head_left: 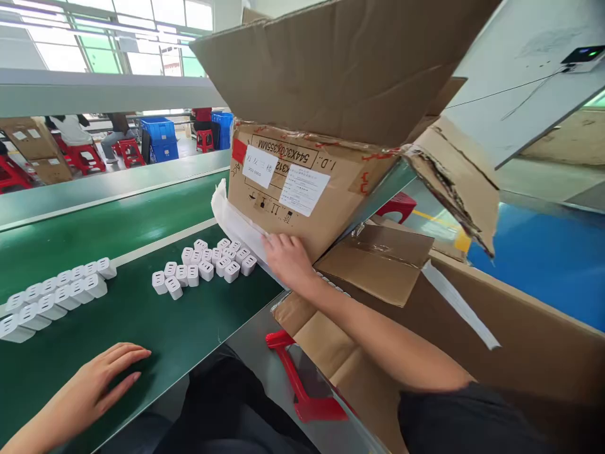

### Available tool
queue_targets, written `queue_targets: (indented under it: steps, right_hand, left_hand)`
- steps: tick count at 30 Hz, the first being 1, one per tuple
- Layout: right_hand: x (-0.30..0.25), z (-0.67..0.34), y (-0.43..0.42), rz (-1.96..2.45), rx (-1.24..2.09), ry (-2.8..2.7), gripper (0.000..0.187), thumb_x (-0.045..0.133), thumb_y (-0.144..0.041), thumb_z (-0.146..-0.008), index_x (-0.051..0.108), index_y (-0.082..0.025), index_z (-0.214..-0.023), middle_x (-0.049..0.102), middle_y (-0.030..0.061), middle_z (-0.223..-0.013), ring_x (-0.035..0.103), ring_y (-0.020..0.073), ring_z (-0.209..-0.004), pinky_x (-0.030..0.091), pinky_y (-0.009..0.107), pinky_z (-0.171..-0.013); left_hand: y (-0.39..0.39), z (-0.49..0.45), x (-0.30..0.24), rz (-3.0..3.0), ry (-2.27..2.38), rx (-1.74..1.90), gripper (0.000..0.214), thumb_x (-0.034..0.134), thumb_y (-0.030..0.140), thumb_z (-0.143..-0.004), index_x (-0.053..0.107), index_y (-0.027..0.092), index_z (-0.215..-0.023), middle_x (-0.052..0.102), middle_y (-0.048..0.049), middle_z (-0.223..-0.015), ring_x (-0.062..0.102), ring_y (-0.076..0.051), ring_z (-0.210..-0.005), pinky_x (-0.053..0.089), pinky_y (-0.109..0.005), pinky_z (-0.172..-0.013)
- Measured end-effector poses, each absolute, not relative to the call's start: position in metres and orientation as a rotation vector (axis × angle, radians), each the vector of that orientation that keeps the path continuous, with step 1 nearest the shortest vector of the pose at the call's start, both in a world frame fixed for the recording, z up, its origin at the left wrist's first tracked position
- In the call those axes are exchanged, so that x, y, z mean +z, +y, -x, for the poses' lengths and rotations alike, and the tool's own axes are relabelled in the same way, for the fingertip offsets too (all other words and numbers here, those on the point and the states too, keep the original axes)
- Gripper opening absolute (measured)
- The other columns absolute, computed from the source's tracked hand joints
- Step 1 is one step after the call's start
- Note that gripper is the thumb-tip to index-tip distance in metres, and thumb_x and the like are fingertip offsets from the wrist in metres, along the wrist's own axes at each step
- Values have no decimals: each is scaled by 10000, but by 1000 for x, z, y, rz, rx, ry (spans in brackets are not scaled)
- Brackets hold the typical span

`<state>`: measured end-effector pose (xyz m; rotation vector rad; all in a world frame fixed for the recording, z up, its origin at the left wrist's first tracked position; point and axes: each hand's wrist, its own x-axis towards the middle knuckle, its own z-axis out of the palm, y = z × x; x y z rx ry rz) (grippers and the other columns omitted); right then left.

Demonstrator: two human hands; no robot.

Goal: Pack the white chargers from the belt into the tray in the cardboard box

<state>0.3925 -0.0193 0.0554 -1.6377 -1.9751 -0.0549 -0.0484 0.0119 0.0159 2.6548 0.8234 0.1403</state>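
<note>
My right hand (286, 258) reaches across to the foot of a large cardboard box (340, 180), its fingers bent over the edge of a white sheet (241, 224). The sheet looks like thin foam or paper and lies along the box's lower edge. Beside it stands a loose cluster of white charger plugs (207, 270), slots facing up. My left hand (111, 378) lies on the green work surface (179, 340) with fingers stretched out, holding nothing. Further left, more white charger plugs (61, 296) stand in two neat rows.
An open cardboard carton (472, 315) stands at my right, a white strip (458, 306) hanging over its inner wall. A red stool (307, 391) is below the table edge. Across the line are people seated on red stools and blue crates (161, 139).
</note>
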Motion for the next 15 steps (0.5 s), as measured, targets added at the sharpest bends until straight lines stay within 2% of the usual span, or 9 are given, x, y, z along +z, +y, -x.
queue_targets:
  steps: [3,6,9,12,15]
  right_hand:
    - [47,-417,-18,1970,-279,-1952,387,320,-17,-915,677,-130,-1011,651,208,-976,544,305,-941,391,428,-779]
    - [57,-420,-24,2118,-403,-1985,333,362,-30,-900,685,-114,-899,656,201,-915,553,304,-903,368,407,-750]
    - [92,-409,-34,2143,-666,-1927,287,400,-143,-952,684,-118,-987,668,154,-913,580,263,-830,356,353,-661]
    - [144,-376,-40,1863,-928,-1817,270,429,-232,-976,668,-177,-1090,678,86,-932,606,216,-790,386,313,-641]
    - [186,-313,-35,1392,-797,-1928,238,443,-224,-978,672,-220,-1043,675,50,-901,617,193,-781,450,304,-699]
  left_hand:
    - [9,52,17,-2655,828,121,344,542,427,-949,645,418,-1277,692,41,-1257,705,-167,-1078,555,-195,-945]
    - [4,71,7,-2648,898,156,345,543,452,-949,639,431,-1280,700,54,-1238,711,-159,-1061,556,-191,-940]
    - [-5,99,-3,-2605,1002,200,346,552,460,-948,627,452,-1286,703,68,-1229,710,-153,-1064,552,-185,-940]
    - [-15,122,0,-2539,1066,283,336,557,480,-943,642,444,-1265,711,60,-1211,715,-167,-1049,563,-192,-912]
    - [-23,135,12,-2463,1137,413,317,547,472,-946,663,409,-1235,712,37,-1201,716,-184,-1033,572,-212,-886]
